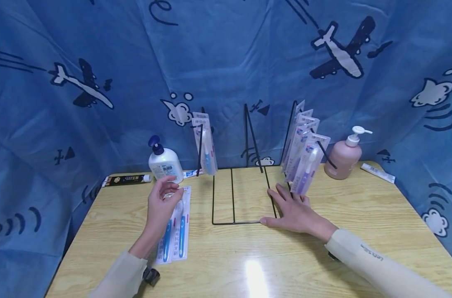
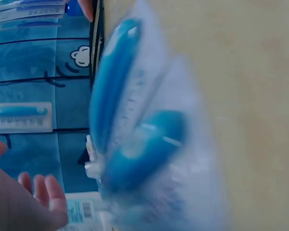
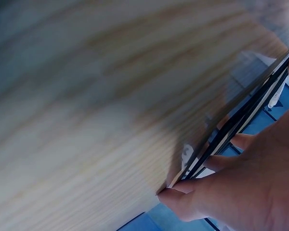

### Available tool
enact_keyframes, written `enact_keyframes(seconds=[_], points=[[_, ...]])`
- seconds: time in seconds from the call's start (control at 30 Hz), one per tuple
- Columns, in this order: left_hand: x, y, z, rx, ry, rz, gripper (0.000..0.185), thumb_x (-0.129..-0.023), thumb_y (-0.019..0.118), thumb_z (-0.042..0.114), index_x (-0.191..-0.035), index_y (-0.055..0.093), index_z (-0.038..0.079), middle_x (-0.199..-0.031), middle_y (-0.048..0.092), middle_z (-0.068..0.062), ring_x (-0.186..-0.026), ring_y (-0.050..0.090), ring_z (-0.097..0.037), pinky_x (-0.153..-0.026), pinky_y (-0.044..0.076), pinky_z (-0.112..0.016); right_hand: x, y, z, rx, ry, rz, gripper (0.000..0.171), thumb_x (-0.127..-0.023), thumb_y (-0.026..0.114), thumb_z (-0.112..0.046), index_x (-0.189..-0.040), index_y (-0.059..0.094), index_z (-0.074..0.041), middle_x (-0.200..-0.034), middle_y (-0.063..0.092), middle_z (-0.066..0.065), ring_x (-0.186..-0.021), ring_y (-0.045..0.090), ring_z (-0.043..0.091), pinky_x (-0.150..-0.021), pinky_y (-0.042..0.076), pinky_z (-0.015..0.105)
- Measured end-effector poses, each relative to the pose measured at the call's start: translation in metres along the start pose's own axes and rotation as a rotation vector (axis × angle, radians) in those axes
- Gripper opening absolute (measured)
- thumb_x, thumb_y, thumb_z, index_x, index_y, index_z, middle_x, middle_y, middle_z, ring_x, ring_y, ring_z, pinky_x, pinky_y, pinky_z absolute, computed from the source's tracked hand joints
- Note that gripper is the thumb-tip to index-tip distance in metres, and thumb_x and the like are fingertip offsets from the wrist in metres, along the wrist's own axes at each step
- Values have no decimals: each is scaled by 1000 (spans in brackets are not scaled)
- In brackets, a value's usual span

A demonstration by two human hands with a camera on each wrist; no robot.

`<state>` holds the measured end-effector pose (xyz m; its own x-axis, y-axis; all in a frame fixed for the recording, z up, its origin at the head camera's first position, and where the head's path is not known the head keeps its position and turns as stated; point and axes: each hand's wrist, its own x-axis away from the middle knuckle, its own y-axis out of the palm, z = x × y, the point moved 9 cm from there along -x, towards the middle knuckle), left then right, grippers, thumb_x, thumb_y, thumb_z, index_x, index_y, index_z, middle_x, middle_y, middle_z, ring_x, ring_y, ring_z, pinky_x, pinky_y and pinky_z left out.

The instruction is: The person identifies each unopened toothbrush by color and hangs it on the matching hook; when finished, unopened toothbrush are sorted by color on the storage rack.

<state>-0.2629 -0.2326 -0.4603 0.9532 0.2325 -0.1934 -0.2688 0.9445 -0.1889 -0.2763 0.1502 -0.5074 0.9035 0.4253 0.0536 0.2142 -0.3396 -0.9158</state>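
Here, left of centre in the head view, the left hand (image 1: 161, 207) pinches the top of a blue toothbrush pack (image 1: 175, 231) lying on the tabletop (image 1: 359, 207). The right hand (image 1: 294, 211) rests flat, fingers spread, on the black wire rack (image 1: 233, 194) at centre.

Blue airplane-print cloth backdrop (image 1: 226, 54); glossy wooden table (image 1: 359, 207).

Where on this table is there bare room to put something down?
The near edge of the table between the two forearms is bare, and so is the right side in front of the pink pump bottle. It is crowded around the wire rack, the toothbrush packs under the left hand, and the back left.
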Motion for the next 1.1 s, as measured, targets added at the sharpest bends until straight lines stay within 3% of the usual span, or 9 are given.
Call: enact_keyframes(seconds=[0.27, 0.53, 0.7, 0.8, 0.93, 1.1], points=[[34, -34, -29, -112, -255, 89, 49, -101, 72, 6, -147, 54, 0, -134, 56, -20, -113, 53, -24, -92, 44, -26, 1, -3, 0, 16, -1, 14, 105, -95, 65, -79, -171, 38, -11, -175, 27, 26, -150, 24, 71, -109, 25, 87], [61, -45, -44, -289, -388, -5, 72, -97, 82, 12, -156, 42, -4, -131, 52, -23, -111, 50, -32, -90, 45, -40, 1, -2, -1, 22, -16, 20, 103, -95, 66, -76, -170, 40, -10, -174, 29, 26, -153, 20, 68, -111, 25, 85], [68, -44, -51, -500, -391, -134, 75, -94, 86, 14, -152, 43, -7, -117, 60, -20, -99, 56, -31, -78, 46, -39, 1, -2, 0, 5, -15, 12, 104, -96, 65, -77, -171, 38, -11, -175, 27, 26, -151, 23, 69, -111, 24, 85], [67, -46, -53, -584, -381, -178, 74, -93, 87, 15, -149, 46, -9, -103, 63, -15, -87, 58, -27, -70, 45, -36, 1, -2, -1, -2, -11, 2, 104, -96, 64, -77, -171, 37, -11, -176, 26, 26, -148, 28, 71, -110, 24, 85], [67, -51, -52, -599, -396, -203, 73, -92, 88, 16, -147, 47, -10, -93, 59, -12, -80, 56, -25, -66, 44, -35, 1, -2, -2, -10, -9, -3, 103, -96, 64, -77, -171, 37, -12, -176, 25, 25, -146, 29, 72, -110, 23, 86], [67, -54, -49, -583, -404, -214, 66, -92, 86, 13, -146, 53, -8, -94, 57, -11, -82, 55, -25, -64, 43, -32, 1, -2, -2, -2, -9, 3, 103, -96, 65, -77, -171, 38, -11, -175, 26, 26, -152, 20, 70, -112, 21, 85]])
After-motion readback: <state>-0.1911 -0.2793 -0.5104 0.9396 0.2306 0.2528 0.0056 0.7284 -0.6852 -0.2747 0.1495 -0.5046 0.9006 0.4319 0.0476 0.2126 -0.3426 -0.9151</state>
